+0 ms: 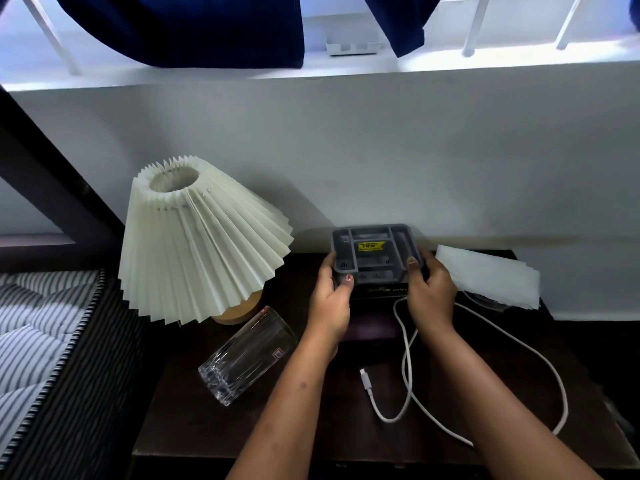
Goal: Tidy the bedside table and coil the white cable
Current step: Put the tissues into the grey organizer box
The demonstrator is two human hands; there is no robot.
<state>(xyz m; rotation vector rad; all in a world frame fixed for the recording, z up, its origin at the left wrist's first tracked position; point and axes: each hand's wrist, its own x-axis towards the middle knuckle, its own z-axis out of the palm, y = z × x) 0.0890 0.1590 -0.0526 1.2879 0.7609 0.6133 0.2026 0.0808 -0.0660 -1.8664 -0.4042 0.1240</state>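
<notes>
Nearest on the dark tabletop (194,424), the white cable (408,375) lies in loose, uncoiled loops, its plug end free between the forearms and one strand running under the right wrist. To the left a clear glass (247,355) lies on its side, so any sweep of the left elbow could roll it.

Farther in, the left hand (330,303) and the right hand (431,294) each grip a front corner of the grey compartment tray (375,252), thumbs on the rim, fingers under or behind. The tray appears to rest on a dark box, hard to make out.

The step looks like squaring the tray against the wall. It should stay level and move straight, clear of the pleated lamp (204,237) on the left and the white folded sheet (491,275) just to the right. The cable is best gathered afterwards.
</notes>
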